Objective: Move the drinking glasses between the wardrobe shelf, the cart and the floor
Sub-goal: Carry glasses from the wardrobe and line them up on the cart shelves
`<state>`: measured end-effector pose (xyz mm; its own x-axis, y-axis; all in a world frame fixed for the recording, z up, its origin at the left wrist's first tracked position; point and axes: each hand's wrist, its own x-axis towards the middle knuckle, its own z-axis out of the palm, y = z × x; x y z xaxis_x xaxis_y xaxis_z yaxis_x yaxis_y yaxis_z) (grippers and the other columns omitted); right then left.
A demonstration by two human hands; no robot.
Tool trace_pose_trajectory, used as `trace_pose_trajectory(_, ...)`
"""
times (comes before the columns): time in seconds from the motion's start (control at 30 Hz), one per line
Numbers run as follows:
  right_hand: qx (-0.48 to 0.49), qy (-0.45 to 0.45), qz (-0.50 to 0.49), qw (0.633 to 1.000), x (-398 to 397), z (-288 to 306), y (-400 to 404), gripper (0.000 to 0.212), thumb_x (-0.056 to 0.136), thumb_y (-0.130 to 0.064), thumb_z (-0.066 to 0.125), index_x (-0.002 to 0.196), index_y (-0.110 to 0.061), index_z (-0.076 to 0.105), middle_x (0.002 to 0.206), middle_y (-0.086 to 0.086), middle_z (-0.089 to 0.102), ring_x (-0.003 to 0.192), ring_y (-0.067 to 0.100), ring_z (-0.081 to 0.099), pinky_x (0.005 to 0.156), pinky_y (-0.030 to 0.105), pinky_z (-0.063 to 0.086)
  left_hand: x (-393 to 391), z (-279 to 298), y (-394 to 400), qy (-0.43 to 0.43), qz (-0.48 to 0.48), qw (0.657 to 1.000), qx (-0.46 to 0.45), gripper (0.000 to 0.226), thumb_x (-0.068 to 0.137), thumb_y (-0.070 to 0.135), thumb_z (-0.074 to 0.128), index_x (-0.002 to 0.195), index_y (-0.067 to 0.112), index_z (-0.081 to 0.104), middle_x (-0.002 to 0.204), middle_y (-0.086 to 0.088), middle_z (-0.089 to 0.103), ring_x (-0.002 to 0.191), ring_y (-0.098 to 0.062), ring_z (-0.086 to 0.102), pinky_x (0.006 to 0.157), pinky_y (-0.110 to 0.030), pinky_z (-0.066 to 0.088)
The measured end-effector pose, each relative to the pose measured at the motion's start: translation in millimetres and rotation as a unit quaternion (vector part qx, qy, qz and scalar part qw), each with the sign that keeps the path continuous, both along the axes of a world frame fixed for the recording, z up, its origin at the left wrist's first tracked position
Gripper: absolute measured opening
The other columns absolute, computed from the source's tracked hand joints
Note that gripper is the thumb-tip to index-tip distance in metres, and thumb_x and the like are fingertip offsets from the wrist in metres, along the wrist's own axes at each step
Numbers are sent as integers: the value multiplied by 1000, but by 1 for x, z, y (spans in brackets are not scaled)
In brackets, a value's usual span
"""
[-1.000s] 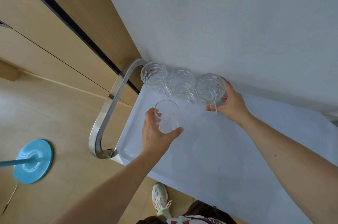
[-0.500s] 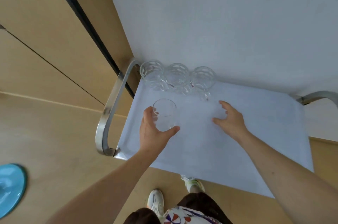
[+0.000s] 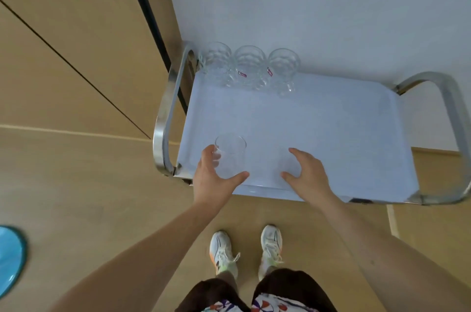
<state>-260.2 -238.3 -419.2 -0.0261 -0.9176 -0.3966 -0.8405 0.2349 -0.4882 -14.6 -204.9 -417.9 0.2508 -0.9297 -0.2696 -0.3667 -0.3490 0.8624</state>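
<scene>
My left hand (image 3: 214, 179) grips a plain clear tumbler (image 3: 230, 156) near the front left corner of the white cart top (image 3: 318, 128). Whether its base touches the cart I cannot tell. My right hand (image 3: 308, 176) hovers beside it over the cart's front edge, fingers loosely curved, holding nothing. Three faceted glass mugs (image 3: 249, 67) stand in a row at the cart's back left, against the white wall, the two on the right with small pink stickers.
Chrome handles rise at the cart's left end (image 3: 163, 128) and right end (image 3: 456, 118). Wooden wardrobe doors (image 3: 76, 44) stand to the left. A blue round base (image 3: 10, 258) lies on the wood floor at far left. My white shoes (image 3: 221, 250) are just before the cart.
My right hand let go of the rightmost mug and drew back to the cart's front edge. My left hand pulled the tumbler away from the mugs toward the front left corner.
</scene>
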Motion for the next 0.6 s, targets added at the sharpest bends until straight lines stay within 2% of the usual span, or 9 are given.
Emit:
trace_pose_trajectory(0.17, 12, 45, 43, 998, 1, -2, 41, 70, 93, -35, 70, 154, -23, 38, 158, 4, 39, 144, 29, 35, 117, 42, 31, -9, -8, 29, 24, 6, 1000, 16, 91, 58, 51, 91, 133, 37, 40, 120, 17, 54, 113, -7, 56, 98, -36, 51)
trace_pose_trajectory(0.4, -3, 42, 69, 997, -19, -14, 86, 67, 93, -33, 70, 153, -21, 41, 155, 6, 42, 141, 30, 38, 116, 44, 32, -31, -28, 85, 28, 28, 998, 43, 88, 56, 53, 90, 127, 41, 40, 118, 23, 54, 110, 6, 54, 96, -35, 53)
trace_pose_trajectory(0.5, -1, 54, 92, 994, -37, -30, 103, 68, 93, -32, 70, 153, -20, 40, 156, 6, 40, 142, 31, 36, 117, 42, 29, -44, -43, 108, 5, 32, 999, 41, 86, 58, 44, 95, 127, 34, 45, 117, 16, 58, 111, -2, 58, 97, -39, 53)
trace_pose_trajectory(0.6, -6, 48, 93, 995, -56, -57, 123, 70, 92, -31, 71, 154, -20, 39, 159, 6, 37, 144, 31, 33, 117, 43, 29, -62, -61, 125, -5, 47, 998, 30, 88, 56, 45, 95, 129, 35, 45, 118, 17, 59, 115, -6, 59, 98, -39, 53)
